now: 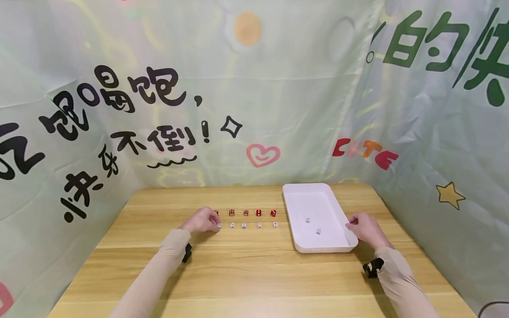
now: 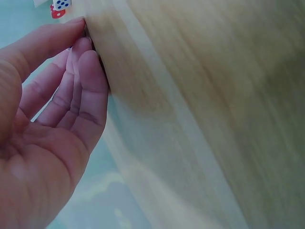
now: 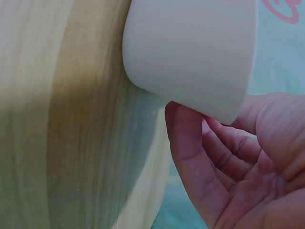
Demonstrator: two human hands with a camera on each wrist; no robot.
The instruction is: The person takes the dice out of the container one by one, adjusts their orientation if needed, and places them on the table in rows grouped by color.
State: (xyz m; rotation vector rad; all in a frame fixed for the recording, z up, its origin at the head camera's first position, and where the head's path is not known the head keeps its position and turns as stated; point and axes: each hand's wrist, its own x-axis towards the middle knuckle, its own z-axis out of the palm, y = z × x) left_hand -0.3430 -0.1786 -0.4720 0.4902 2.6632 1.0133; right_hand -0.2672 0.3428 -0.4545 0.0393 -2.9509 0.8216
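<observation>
My left hand [image 1: 203, 220] rests on the wooden table [image 1: 254, 274] at the left end of two short rows of dice. Its thumb and fingertips come together on the leftmost white die [image 1: 218, 225]. In the left wrist view the left hand [image 2: 62, 95] has its fingertips meeting at the tabletop, and that die is hidden behind them. My right hand [image 1: 363, 229] holds the near right edge of a white tray [image 1: 314, 186]. In the right wrist view the fingers [image 3: 190, 143] lie against the tray wall [image 3: 190, 47], with the thumb behind it.
A row of red dice [image 1: 245, 213] runs behind a row of white dice [image 1: 244, 225], left of the tray. Two white dice [image 1: 307, 220] lie inside the tray. A printed cloth backdrop [image 1: 254, 88] closes in the table on three sides.
</observation>
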